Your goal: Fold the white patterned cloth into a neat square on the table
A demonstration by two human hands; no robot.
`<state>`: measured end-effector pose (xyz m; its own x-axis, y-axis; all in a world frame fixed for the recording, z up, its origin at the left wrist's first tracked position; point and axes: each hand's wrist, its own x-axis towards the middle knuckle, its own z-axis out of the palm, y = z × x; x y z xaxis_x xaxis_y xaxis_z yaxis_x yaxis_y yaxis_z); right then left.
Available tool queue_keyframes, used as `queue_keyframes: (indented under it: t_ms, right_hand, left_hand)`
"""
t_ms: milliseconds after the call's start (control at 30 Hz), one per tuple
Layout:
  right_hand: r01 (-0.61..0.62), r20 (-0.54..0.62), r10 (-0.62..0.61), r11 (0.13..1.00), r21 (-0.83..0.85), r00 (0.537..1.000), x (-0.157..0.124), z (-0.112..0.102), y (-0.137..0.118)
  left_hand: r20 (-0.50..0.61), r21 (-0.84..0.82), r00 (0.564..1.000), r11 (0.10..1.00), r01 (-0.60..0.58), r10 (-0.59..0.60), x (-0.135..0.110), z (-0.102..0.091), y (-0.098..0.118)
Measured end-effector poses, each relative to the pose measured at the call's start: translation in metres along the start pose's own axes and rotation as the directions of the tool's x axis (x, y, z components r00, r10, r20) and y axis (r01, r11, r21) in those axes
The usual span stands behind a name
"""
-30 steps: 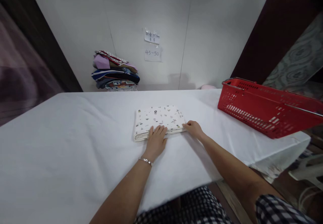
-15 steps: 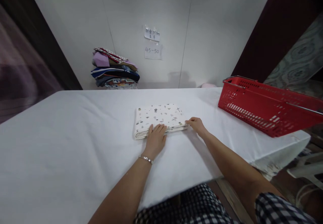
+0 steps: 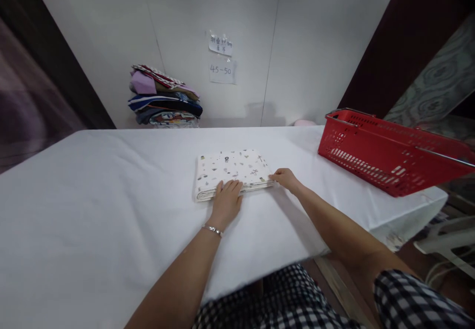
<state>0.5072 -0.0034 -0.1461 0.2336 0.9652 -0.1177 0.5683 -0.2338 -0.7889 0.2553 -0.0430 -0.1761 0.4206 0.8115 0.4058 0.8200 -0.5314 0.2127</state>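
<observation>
A folded white cloth [image 3: 233, 166] with a small scattered print lies flat in the middle of the table, its layered fold edge toward me. My left hand [image 3: 227, 199], a silver bracelet at its wrist, rests with fingers stretched out on the cloth's near edge. At the near right corner, my right hand [image 3: 285, 178] pinches the edge of the cloth between thumb and fingers. The cloth's underside is hidden.
A white cloth covers the table [image 3: 111, 195]. At the back left stands a stack of folded fabrics [image 3: 166, 96] by the wall. A red plastic basket [image 3: 389, 151] with metal handles sits at the right. Paper signs [image 3: 221, 70] hang on the wall.
The view has shifted slightly, so everything appears a little further left and higher. Both hands keep their places on the cloth.
</observation>
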Motion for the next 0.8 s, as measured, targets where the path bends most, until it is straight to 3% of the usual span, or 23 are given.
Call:
queue_keyframes:
  t_ms: [100, 200, 367, 533, 800]
  right_hand:
    - [0.006, -0.007, -0.006, 0.999, 0.034, 1.0, 0.002, -0.002, -0.006]
    - [-0.026, 0.063, 0.02, 0.995, 0.093, 0.998, 0.002, -0.004, -0.008]
    - [-0.071, 0.183, 0.068, 0.997, 0.01, 0.981, 0.0, -0.002, -0.005]
    - [-0.032, 0.119, 0.05, 0.989, -0.144, 0.992, 0.0, -0.001, -0.004]
    - [-0.05, 0.045, 0.06, 0.977, -0.209, 0.997, -0.008, 0.0, -0.016]
  left_hand:
    - [0.006, -0.002, 1.0, 1.0, 0.003, -0.003, 0.0, -0.001, 0.0]
    - [0.008, -0.011, 1.0, 1.0, 0.005, -0.005, 0.0, -0.001, 0.001]
    - [0.014, -0.02, 1.0, 1.0, 0.014, -0.014, 0.0, -0.002, 0.002]
    - [0.011, -0.022, 1.0, 1.0, 0.013, -0.012, 0.0, -0.002, 0.001]
    - [0.014, -0.026, 1.0, 1.0, 0.014, -0.013, 0.0, -0.003, 0.002]
